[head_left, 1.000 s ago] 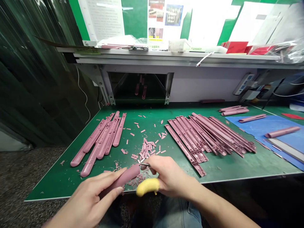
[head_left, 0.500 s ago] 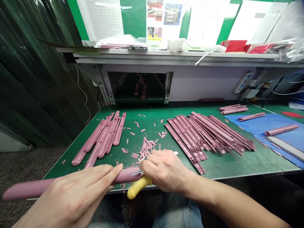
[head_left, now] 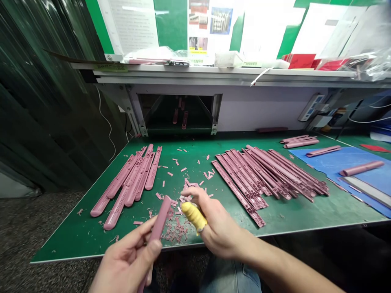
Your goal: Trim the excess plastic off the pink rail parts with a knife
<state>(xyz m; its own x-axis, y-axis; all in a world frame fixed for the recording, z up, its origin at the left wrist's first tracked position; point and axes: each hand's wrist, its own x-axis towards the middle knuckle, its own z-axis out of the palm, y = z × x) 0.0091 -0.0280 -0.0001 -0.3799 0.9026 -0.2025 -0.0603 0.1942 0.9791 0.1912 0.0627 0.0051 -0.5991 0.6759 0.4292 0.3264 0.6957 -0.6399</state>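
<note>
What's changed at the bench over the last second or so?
The left hand has swung the pink plastic strip from lying crosswise to pointing away, tilted up, and still holds it. The right hand, with its yellow finger wrap, has come off the strip and is now apart from it. The left stack of strips and right stack of strips on the green bench stayed put.

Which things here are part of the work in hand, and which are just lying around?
In use: left hand, pink plastic bar, right hand, yellow finger wrap, pink shavings.
Lying about: blue mat, papers above the shelf, loose white cable.
</note>
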